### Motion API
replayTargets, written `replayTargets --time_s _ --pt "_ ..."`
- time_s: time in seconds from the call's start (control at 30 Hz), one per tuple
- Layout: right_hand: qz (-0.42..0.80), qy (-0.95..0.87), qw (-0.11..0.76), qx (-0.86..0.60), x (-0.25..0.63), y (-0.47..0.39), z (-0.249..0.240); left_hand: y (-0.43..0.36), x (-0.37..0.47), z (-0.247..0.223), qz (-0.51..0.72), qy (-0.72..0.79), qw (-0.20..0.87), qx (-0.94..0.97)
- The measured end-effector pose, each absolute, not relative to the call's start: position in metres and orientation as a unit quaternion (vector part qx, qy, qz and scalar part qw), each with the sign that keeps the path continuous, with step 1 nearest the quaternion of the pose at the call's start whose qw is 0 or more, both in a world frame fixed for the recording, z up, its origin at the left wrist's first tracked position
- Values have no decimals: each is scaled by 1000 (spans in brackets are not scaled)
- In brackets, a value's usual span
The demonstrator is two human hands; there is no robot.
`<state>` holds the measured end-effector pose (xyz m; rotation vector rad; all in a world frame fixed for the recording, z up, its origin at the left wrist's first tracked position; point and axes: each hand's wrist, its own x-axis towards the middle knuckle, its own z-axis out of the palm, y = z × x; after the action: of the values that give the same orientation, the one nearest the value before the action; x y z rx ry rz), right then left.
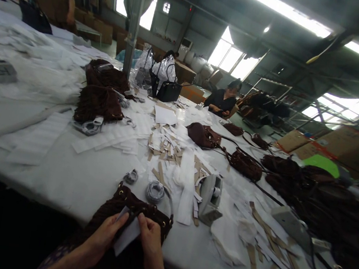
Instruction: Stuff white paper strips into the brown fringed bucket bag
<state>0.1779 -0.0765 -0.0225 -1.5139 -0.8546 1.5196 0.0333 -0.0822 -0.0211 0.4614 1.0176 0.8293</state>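
Head view shows the left hand [107, 232] and right hand [150, 235] both pinched on a white paper piece [127, 235], held against the mouth of the brown fringed bag [131, 209] at the near edge of the surface [72, 178]. This looks like the wrapping or stuffing step; next, I judge, the paper needs tucking around the bag's hardware, with the tape dispenser [210, 198] just beyond the right hand.

- My left hand [107, 232] and right hand [151, 236] meet on a paper slip [126, 236], which lies on the bag [131, 209] under them.
- Just beyond my hands sit two tape rolls [155, 191].
- Right of them stands a tape dispenser [210, 198].
- Further bags [203, 135] lie far beyond, on the table [72, 178].
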Motion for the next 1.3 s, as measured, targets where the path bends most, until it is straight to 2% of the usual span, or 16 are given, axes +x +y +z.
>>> replayTargets --time_s 0.37,0.63,0.97,1.2,1.3 --pt "710 -220 395 -540 154 -51 -39 -79 32 -40 345 539 626 446" --pt "703 -173 438 -534 150 -48 -48 -92 46 -49 363 562 614 419" --pt "689 -198 454 -529 147 -54 -44 -112 47 -55 394 555 630 374" --pt "699 -253 449 -496 162 -64 -25 -113 43 -31 423 437 779 155" --pt "634 -315 435 -556 177 -84 -16 -111 40 -24 410 432 791 137"
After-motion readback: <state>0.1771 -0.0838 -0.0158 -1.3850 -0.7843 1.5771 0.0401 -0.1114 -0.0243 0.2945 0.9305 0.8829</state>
